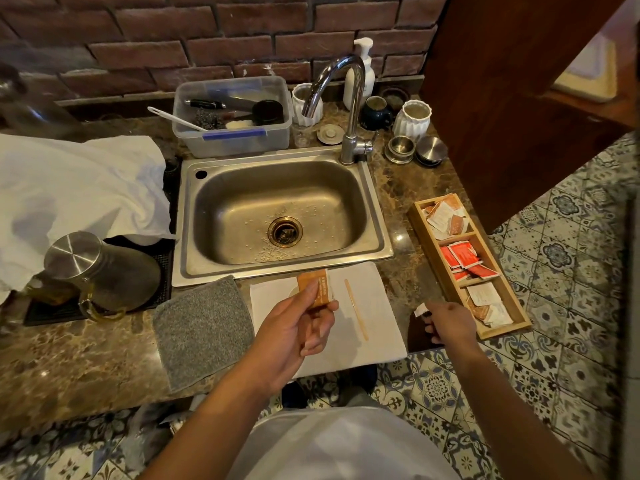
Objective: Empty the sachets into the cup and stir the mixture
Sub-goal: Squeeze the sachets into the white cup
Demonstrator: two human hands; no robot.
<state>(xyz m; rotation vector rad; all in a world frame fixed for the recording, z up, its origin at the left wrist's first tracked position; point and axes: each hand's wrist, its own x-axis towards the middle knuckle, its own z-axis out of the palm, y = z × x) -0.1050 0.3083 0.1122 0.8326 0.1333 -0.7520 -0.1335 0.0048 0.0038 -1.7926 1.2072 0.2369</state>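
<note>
Pinching an orange sachet (317, 289), left hand (298, 327); right hand (450, 322) grips a torn scrap (420, 310) beside the sachet-filled wooden tray (424, 230).

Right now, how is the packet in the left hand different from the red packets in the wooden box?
The orange sachet is orange-brown, while the red sachets are bright red. The orange sachet is pinched upright in the left hand; the red sachets lie loose in a heap in the middle compartment of the wooden tray. The orange one is alone, the red ones are several. Both are small flat paper packets.
</note>
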